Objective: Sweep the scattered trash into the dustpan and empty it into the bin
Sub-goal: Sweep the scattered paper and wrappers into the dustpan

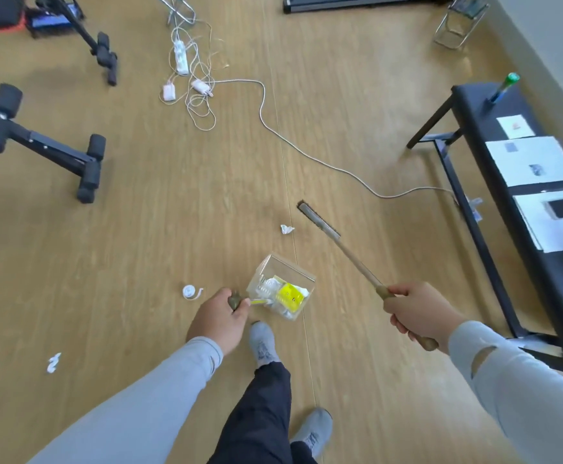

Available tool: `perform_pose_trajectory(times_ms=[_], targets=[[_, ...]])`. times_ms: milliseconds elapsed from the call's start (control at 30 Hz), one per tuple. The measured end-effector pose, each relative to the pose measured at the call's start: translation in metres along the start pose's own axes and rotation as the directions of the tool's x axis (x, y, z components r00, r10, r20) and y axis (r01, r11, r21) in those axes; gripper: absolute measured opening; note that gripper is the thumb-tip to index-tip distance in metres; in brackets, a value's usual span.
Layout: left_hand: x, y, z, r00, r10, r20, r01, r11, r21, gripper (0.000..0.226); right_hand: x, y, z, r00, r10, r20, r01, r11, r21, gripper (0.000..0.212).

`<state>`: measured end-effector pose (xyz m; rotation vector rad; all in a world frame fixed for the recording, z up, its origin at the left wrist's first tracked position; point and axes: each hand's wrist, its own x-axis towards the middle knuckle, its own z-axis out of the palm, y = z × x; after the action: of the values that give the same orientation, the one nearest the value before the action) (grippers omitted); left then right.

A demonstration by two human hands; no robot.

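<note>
My left hand (pixel 221 318) grips the olive handle of a clear dustpan (pixel 286 271) that sits on the wood floor, holding a yellow wrapper and white scraps. My right hand (pixel 414 311) grips the long wooden handle of a broom (pixel 353 254); its dark brush head (pixel 318 218) rests on the floor beyond the pan. A crumpled white paper (pixel 286 229) lies just left of the brush head. A white tape roll (pixel 191 292) lies left of my left hand, and a white scrap (pixel 53 362) lies further left. No bin is in view.
A black bench (pixel 487 105) with papers, a phone and a pen runs along the right wall. A white cable (pixel 306 155) crosses the floor from a power strip (pixel 180 56). Black exercise equipment (pixel 42 149) stands at the left. My feet (pixel 263 343) are just behind the dustpan.
</note>
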<state>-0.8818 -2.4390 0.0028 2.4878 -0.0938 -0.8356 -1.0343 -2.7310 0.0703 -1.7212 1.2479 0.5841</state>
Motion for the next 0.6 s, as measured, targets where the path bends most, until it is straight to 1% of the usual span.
perform_pose_trajectory(times_ms=[167, 267, 333, 500, 600], targets=[[0.084, 0.036, -0.01, 0.999, -0.009, 0.04, 0.01, 1.0, -0.023, 0.02, 0.067, -0.076, 0.009, 0.998, 0.065, -0.019, -0.066, 0.995, -0.071, 0.024], [0.129, 0.051, -0.011, 0.998, -0.035, 0.05, 0.036, 0.999, -0.035, 0.02, 0.118, -0.116, 0.018, 0.994, 0.107, -0.018, -0.108, 0.984, -0.142, 0.029], [0.155, 0.057, -0.011, 0.996, -0.049, 0.069, 0.051, 0.998, -0.026, 0.019, 0.146, -0.139, 0.025, 0.994, 0.111, -0.019, -0.113, 0.973, -0.199, 0.029], [0.2, 0.074, -0.017, 0.99, -0.064, 0.126, 0.068, 0.997, -0.027, 0.021, 0.188, -0.173, 0.044, 0.99, 0.144, 0.008, -0.138, 0.961, -0.241, 0.029], [0.21, 0.079, -0.019, 0.982, -0.085, 0.17, 0.09, 0.996, -0.017, 0.022, 0.186, -0.181, 0.049, 0.984, 0.165, 0.071, -0.139, 0.949, -0.282, 0.028]])
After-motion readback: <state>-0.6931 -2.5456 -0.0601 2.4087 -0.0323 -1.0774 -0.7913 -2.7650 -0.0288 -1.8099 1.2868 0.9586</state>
